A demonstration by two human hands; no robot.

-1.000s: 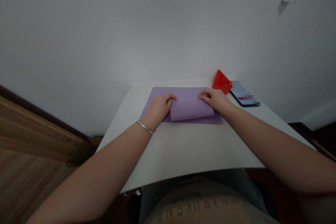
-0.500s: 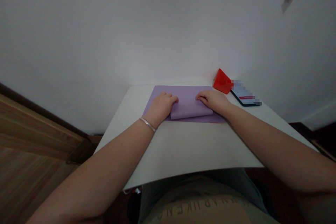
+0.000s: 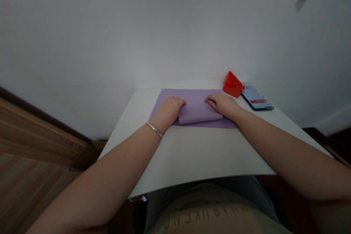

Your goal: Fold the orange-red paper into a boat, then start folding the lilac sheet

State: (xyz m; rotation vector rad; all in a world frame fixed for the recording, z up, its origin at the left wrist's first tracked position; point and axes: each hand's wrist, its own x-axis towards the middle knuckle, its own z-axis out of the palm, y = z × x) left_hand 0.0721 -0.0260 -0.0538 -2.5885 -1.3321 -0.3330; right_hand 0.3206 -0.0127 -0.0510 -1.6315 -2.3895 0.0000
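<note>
A sheet of purple paper (image 3: pixel 196 95) lies at the far side of the white table (image 3: pixel 197 153). Its near edge is curled over away from me into a rounded fold (image 3: pixel 199 114). My left hand (image 3: pixel 169 108), with a silver bracelet on the wrist, rests on the left end of the fold, fingers curled onto the paper. At the fold's right end my right hand (image 3: pixel 223 104) presses down with its fingers bent.
A red folded paper shape (image 3: pixel 232 85) stands at the table's far right corner against the white wall. A phone (image 3: pixel 256 101) lies just right of it. Wooden floor shows to the left of the table.
Both hands have slid slightly away from me with the folded edge, and the flap now looks flatter. Since half a second ago almost nothing has moved.
</note>
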